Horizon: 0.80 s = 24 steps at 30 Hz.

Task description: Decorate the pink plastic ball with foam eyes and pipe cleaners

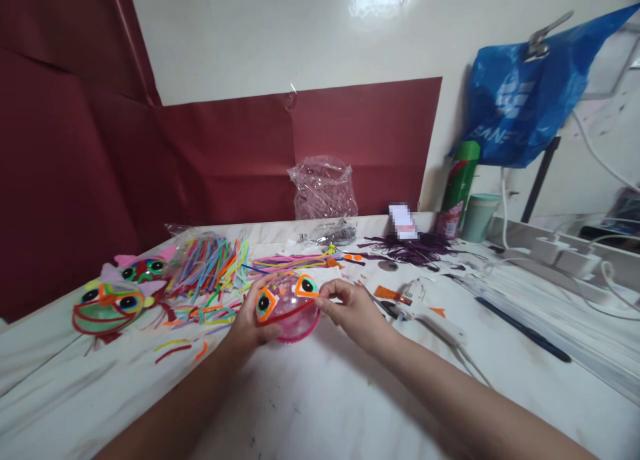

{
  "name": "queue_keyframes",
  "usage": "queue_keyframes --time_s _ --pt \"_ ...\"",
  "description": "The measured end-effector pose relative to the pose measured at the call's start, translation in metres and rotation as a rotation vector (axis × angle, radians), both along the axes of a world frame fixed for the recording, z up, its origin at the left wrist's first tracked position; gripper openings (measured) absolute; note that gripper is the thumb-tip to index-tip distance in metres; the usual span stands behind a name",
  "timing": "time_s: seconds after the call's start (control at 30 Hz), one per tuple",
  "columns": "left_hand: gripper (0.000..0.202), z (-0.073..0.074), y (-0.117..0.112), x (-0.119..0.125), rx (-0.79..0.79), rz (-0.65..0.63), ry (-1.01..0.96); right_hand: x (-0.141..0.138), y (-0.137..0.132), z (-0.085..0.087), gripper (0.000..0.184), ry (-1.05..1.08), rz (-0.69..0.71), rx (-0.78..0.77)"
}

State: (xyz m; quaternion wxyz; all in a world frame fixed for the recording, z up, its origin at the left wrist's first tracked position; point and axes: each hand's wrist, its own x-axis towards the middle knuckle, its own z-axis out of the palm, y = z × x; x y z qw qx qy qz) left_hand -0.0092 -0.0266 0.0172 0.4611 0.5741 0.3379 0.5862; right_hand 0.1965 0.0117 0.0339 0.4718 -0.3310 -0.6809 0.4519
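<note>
A clear pink half-dome [290, 308] with two orange-framed eyes glued on it rests on the white table [320, 393]. My left hand [250, 320] wraps its left side, fingers closed round it. My right hand [347, 307] pinches the end of a red strip [295, 311] that curves across the dome's front like a mouth. Two finished face domes lie at the left: a green one with a red mouth [107, 307] and one with pink ears [143, 268].
Loose coloured strips [213, 263] are piled behind the dome. A white glue gun [425, 307] lies right of my right hand, with scissors [380, 303] beside it. Purple strips [415, 250], a green spray can [457, 190], a cup [479, 217] and cables [565, 260] stand at the right.
</note>
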Motion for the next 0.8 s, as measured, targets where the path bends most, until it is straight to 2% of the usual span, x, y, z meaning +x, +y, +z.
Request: queue_keyframes --time_s 0.17,0.27,0.57,0.8 --pt "0.109 0.001 -0.001 0.000 0.001 0.031 0.020 -0.002 0.002 -0.004 0.029 0.171 0.096 -0.263" --pt "0.103 0.000 -0.001 0.000 -0.009 0.027 0.012 -0.002 0.005 -0.006 0.036 0.207 0.124 -0.365" --pt "0.090 -0.012 0.008 -0.006 -0.025 -0.053 -0.067 -0.001 0.011 -0.015 0.047 0.224 0.163 -0.473" --pt "0.104 -0.006 0.005 -0.002 -0.099 -0.100 -0.227 -0.007 0.006 -0.020 0.048 0.244 0.166 -0.498"
